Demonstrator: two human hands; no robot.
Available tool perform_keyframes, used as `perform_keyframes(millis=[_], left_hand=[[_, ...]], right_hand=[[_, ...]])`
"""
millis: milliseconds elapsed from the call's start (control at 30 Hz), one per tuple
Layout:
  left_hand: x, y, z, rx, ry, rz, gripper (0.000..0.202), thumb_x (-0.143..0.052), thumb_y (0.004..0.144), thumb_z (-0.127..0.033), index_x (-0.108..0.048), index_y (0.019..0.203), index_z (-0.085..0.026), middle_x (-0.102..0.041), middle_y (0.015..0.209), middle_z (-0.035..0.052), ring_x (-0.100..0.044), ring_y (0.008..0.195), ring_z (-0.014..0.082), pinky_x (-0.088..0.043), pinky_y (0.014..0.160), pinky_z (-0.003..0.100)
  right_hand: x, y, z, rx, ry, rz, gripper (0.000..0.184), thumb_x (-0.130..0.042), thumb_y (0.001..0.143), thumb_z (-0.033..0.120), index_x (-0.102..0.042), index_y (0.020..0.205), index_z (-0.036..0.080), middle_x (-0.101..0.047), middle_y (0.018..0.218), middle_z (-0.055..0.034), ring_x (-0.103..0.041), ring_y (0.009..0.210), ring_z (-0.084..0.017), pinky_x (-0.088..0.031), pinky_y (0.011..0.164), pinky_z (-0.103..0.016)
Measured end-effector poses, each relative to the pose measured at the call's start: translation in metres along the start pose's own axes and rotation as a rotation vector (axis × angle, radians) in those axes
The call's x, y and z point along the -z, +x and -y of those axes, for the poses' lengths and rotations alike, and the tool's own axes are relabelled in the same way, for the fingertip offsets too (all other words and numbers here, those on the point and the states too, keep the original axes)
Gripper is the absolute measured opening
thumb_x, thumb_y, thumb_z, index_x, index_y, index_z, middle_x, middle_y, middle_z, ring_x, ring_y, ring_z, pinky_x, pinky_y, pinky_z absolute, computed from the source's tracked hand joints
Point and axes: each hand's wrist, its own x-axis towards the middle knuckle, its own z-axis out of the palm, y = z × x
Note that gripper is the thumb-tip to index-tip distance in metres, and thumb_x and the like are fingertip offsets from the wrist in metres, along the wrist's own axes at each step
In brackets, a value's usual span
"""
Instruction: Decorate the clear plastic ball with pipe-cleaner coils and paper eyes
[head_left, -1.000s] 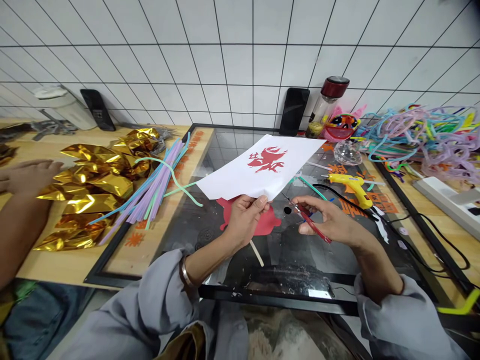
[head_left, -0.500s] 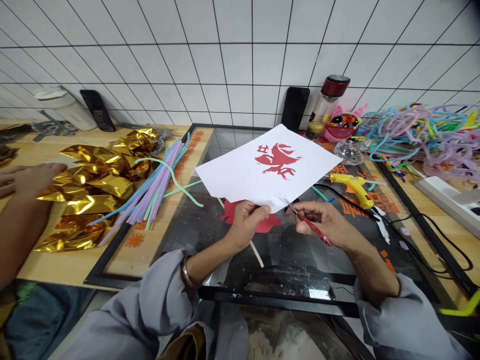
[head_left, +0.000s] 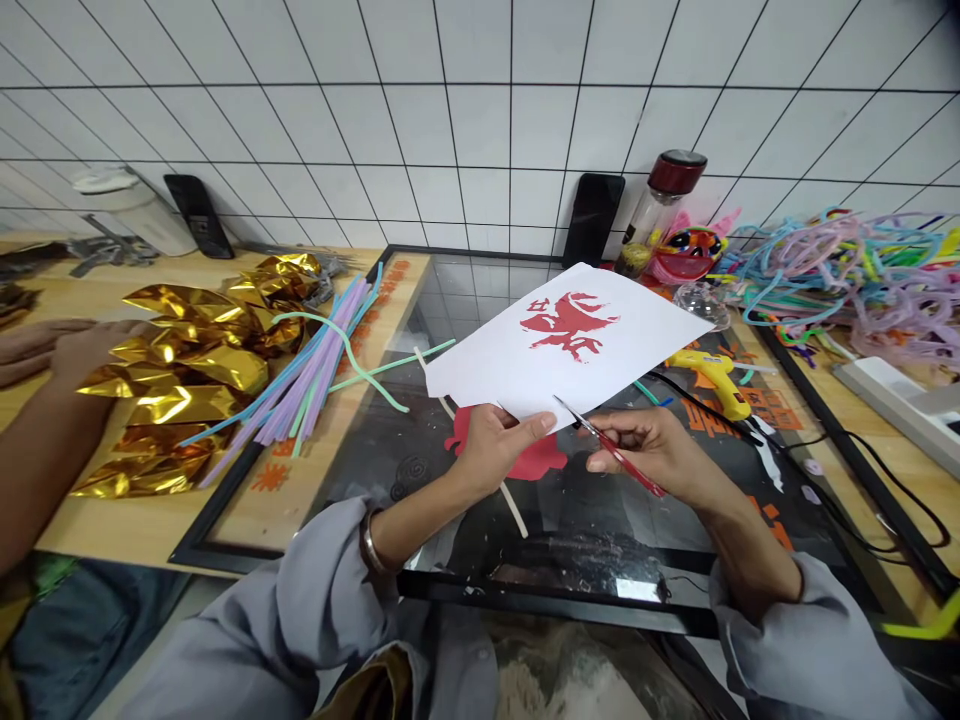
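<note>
My left hand pinches the near edge of a white sheet of paper between thumb and fingers. On the sheet is a red printed design. Red-handled scissors are gripped in my right hand, their tips against the paper's near edge, just right of my left thumb. Whether the blades are apart is hard to see. Beneath the paper and my left hand, a red paper shape lies on the dark glass tabletop, partly hidden.
Pipe cleaners and gold foil lie at left, near another person's hand. At right are a yellow glue gun with its cord, a power strip and tangled pipe cleaners. A phone and a bottle stand behind.
The white sheet has shifted slightly right and tipped lower, showing more of the red paper shape beneath. My left hand has moved a little with it; the scissors stay at the near edge.
</note>
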Motion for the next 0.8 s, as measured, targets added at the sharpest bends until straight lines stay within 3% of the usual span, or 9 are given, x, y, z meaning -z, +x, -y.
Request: perform_keyframes(millis=[233, 367, 533, 700, 800], left_hand=[[0.002, 0.001, -0.011, 0.081, 0.066, 0.098, 0.024, -0.083, 0.053, -0.01, -0.074, 0.075, -0.016, -0.075, 0.086, 0.0068, -0.068, 0.08, 0.0196, -0.052, 0.078, 0.028], [0.0, -0.001, -0.018, 0.114, 0.086, 0.097, 0.025, -0.082, 0.051, -0.007, -0.074, 0.073, -0.017, -0.075, 0.085, 0.006, -0.068, 0.079, 0.0196, -0.051, 0.078, 0.028], [0.003, -0.002, -0.018, 0.108, 0.141, 0.119, 0.029, -0.081, 0.052, -0.006, -0.075, 0.078, -0.018, -0.075, 0.088, 0.0059, -0.067, 0.081, 0.0196, -0.05, 0.08, 0.028], [0.007, -0.001, -0.008, 0.072, 0.014, 0.013, 0.044, -0.083, 0.052, -0.007, -0.072, 0.093, -0.019, -0.074, 0.087, 0.0052, -0.067, 0.09, 0.0216, -0.05, 0.086, 0.03], [0.005, 0.002, -0.006, 0.01, -0.106, -0.031, 0.049, -0.084, 0.054, -0.012, -0.07, 0.1, -0.021, -0.074, 0.082, 0.0031, -0.067, 0.095, 0.0209, -0.049, 0.091, 0.032]], right_hand=[[-0.005, 0.002, 0.007, 0.075, -0.01, -0.03, 0.035, -0.078, 0.063, 0.046, -0.062, 0.066, 0.015, -0.034, 0.059, 0.0055, -0.028, 0.056, -0.007, -0.026, 0.049, -0.022], [-0.007, 0.004, 0.008, 0.107, -0.005, -0.039, 0.039, -0.079, 0.061, 0.047, -0.056, 0.061, 0.016, -0.035, 0.058, 0.0062, -0.027, 0.055, -0.007, -0.027, 0.051, -0.022], [-0.004, 0.003, 0.0, 0.093, -0.02, -0.001, 0.045, -0.077, 0.064, 0.049, -0.048, 0.055, 0.016, -0.028, 0.056, 0.0065, -0.025, 0.054, -0.007, -0.02, 0.05, -0.023], [-0.005, 0.002, -0.001, 0.074, -0.061, 0.012, 0.047, -0.073, 0.066, 0.054, -0.048, 0.056, 0.016, -0.025, 0.056, 0.0064, -0.022, 0.053, -0.006, -0.016, 0.048, -0.023], [-0.007, 0.002, 0.002, 0.14, -0.191, -0.069, 0.046, -0.071, 0.069, 0.054, -0.049, 0.056, 0.016, -0.027, 0.056, 0.0059, -0.024, 0.055, -0.007, -0.019, 0.049, -0.023]])
